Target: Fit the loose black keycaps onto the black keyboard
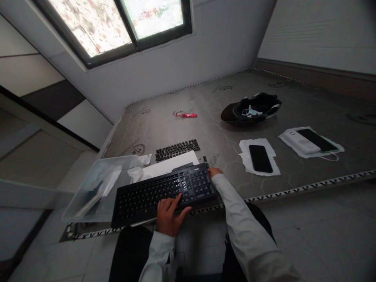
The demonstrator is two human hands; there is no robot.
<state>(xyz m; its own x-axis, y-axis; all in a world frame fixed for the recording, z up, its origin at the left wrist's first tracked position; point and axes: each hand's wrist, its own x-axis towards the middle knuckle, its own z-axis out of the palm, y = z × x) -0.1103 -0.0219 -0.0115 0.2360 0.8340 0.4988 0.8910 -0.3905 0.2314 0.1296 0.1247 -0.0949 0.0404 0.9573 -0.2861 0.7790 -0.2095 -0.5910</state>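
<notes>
Hands (215, 172) on keyboard (164, 190), left (169, 216) loosely spread

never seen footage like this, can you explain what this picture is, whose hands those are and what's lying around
There is no machine here, just a person's two bare hands. The single picture comes from a camera on that person's head, looking forward and down. The left hand touches a black keyboard; the right hand seems to hold the keyboard's right end. On the grey patterned surface lie rows of black keys, a clear plastic tub, a small red item, a dark cap and a phone on white paper.
</notes>
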